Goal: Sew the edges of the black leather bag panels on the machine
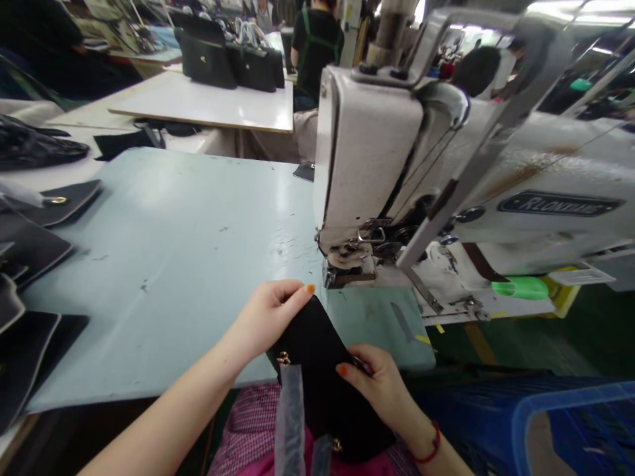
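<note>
While between left hand [270,311] and right hand [380,390] (fingertips [308,289]), black flap [317,360].

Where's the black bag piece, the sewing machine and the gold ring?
black bag piece [317,350], head view, on its flat middle
sewing machine [367,152], head view, on its white head
gold ring [284,359], head view, on its metal loop

The piece [317,350] lies between the fingers [292,291] at the table [163,251] edge; machine [377,165] just beyond, panels [34,244] well left.
</note>
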### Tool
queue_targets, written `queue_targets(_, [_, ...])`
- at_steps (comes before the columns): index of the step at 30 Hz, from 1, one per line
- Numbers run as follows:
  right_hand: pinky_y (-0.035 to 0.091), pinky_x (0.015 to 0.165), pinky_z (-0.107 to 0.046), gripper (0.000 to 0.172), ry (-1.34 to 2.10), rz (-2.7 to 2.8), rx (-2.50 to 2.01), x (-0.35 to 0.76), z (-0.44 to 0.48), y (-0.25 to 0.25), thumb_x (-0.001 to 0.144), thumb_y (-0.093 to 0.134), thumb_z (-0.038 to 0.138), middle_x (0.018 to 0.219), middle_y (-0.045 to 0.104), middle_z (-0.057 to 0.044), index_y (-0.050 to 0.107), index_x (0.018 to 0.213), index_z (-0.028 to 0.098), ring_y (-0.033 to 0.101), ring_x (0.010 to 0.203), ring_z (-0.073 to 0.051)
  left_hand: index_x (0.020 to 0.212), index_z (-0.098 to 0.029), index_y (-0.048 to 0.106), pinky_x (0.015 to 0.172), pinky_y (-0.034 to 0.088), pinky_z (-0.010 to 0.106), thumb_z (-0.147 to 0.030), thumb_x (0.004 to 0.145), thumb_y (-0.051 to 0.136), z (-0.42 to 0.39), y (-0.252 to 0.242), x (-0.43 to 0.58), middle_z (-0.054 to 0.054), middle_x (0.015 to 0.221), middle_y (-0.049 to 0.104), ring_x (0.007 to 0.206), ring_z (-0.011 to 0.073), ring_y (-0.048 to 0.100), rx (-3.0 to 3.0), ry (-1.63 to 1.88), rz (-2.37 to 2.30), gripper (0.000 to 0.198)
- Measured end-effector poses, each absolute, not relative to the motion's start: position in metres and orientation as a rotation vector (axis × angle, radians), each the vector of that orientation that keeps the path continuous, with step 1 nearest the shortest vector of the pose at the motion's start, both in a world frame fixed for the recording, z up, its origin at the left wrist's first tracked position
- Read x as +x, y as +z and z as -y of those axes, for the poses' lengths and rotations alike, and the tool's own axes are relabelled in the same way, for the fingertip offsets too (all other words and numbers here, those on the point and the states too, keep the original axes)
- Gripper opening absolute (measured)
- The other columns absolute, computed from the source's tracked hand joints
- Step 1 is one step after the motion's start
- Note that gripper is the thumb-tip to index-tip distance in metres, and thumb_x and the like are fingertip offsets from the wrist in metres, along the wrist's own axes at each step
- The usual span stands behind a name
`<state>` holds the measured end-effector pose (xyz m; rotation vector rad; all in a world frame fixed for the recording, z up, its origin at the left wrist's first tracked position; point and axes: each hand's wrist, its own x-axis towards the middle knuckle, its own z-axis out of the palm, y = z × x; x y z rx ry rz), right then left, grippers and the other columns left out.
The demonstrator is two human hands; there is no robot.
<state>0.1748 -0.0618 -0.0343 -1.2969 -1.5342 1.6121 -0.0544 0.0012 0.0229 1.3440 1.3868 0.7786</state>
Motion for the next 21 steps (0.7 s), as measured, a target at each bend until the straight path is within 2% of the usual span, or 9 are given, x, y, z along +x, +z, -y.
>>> queue_targets(4, [0.035,0.055,-0.020,0.032,1.649,1.467,-1.283,0.166,0.063,-0.034,0.085,0.065,0.044,0.067,0.052,0.001,0.066,0.080,0.012,0.045,0.062,-0.010,0.068,-0.016,0.060,0.047,0.035,0.021,-0.054,0.086,0.047,-0.001,0.017,-0.064,-0.001,0.055,0.056,0.049,0.0114,0.047,1.064,0.805,-1.298,0.044])
queue_targets(10, [0.038,0.060,-0.020,0.031,1.787,1.278,-1.194,0.155,0.068,-0.040,0.085,0.067,0.044,0.074,0.056,0.000,0.066,0.089,0.013,0.047,0.066,-0.010,0.079,-0.018,0.068,0.066,0.043,0.026,-0.054,0.088,0.044,0.015,0.006,-0.091,0.002,0.074,0.067,0.071,0.0176,0.057,1.199,0.878,-1.381,0.044])
queue_targets(16, [0.038,0.059,-0.019,0.032,1.840,1.142,-1.215,0.141,0.071,-0.043,0.082,0.070,0.044,0.070,0.054,0.002,0.062,0.083,0.013,0.045,0.063,-0.008,0.083,-0.020,0.069,0.084,0.044,0.030,-0.056,0.085,0.050,0.048,-0.042,-0.136,0.002,0.086,0.071,0.088,0.0227,0.061,1.173,0.974,-1.560,0.040])
queue_targets(18, [0.038,0.059,-0.019,0.032,1.828,1.118,-1.241,0.134,0.071,-0.047,0.081,0.072,0.043,0.070,0.053,0.002,0.061,0.081,0.013,0.045,0.063,-0.009,0.083,-0.020,0.068,0.082,0.045,0.029,-0.055,0.085,0.051,0.064,-0.061,-0.154,0.001,0.080,0.069,0.085,0.0219,0.061,1.089,1.027,-1.617,0.039])
queue_targets(21, [0.042,0.065,-0.022,0.032,1.823,1.068,-1.268,0.116,0.066,-0.055,0.080,0.072,0.043,0.076,0.059,0.000,0.062,0.088,0.014,0.050,0.068,-0.011,0.085,-0.020,0.065,0.076,0.046,0.027,-0.053,0.087,0.049,0.088,-0.083,-0.180,-0.001,0.070,0.064,0.075,0.0190,0.059,1.039,1.125,-1.714,0.037])
